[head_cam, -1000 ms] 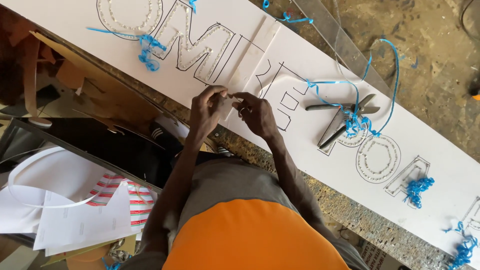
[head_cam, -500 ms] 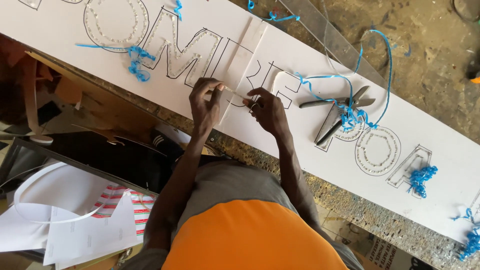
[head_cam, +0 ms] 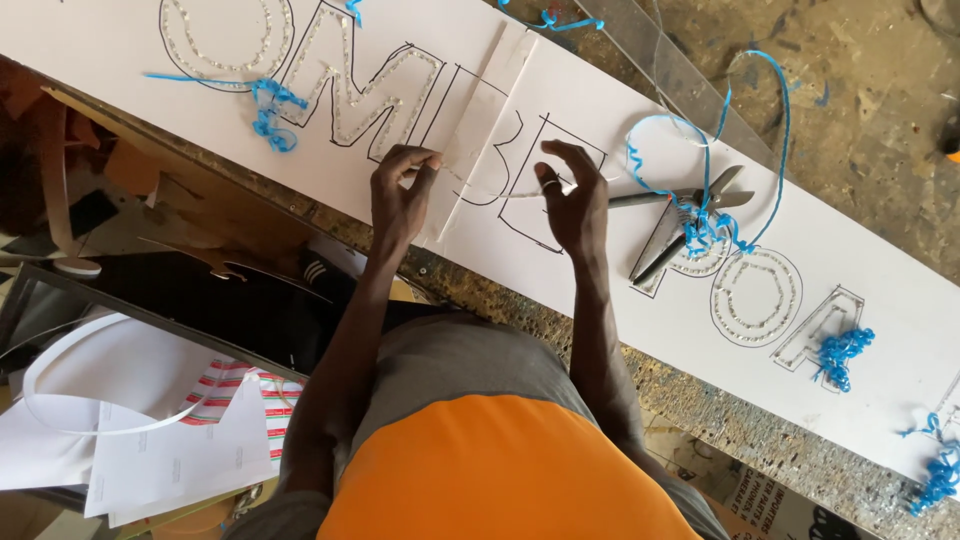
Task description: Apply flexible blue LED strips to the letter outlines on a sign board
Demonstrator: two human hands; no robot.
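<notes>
Two hands work over the long white board (head_cam: 860, 260) on the desk, and I go from the left. A blue curl of film (head_cam: 268, 110) lies by the outlined letters. My left hand (head_cam: 400, 195) is closed, pinching one end of a thin clear strip (head_cam: 490, 193); my right hand (head_cam: 572, 205) pinches the other end, the other fingers spread. The strip hangs just above the board, between both hands. I judge it should be kept tight and level. Further right lie scissors (head_cam: 690, 205) under a blue loop (head_cam: 715, 150).
</notes>
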